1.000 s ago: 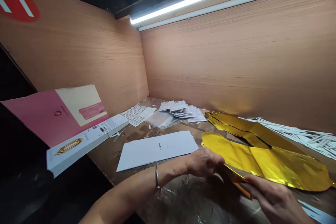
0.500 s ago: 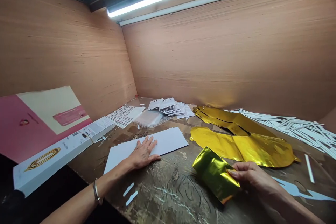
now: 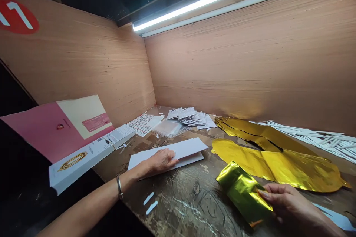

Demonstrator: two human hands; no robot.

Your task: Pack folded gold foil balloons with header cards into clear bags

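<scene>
A folded white card [image 3: 191, 147] lies at the middle of the table, its upper leaf raised off the lower one at the right end. My left hand [image 3: 164, 160] rests on it with curled fingers, closed at the front edge of the upper leaf; the fingertips are partly hidden. In my right hand [image 3: 289, 202] a folded gold foil balloon [image 3: 241, 190] is pinched by its right edge, held over the table's front. Behind it a flat gold foil balloon [image 3: 272, 163] lies spread out, and more gold foil balloons [image 3: 258, 131] are stacked beyond.
White sticks [image 3: 311, 137] are heaped at the right back. Printed white packets [image 3: 191, 116], clear bags [image 3: 168, 127] and a label sheet [image 3: 144, 124] lie at the back. A long printed stack [image 3: 91, 155] and a pink-and-cream folder [image 3: 66, 129] stand left. Two white paper slips [image 3: 150, 203] lie in front.
My left hand has gone from lying flat with spread fingers to curled, and the card's upper leaf has risen. My right hand still holds the folded foil. The view has shifted left.
</scene>
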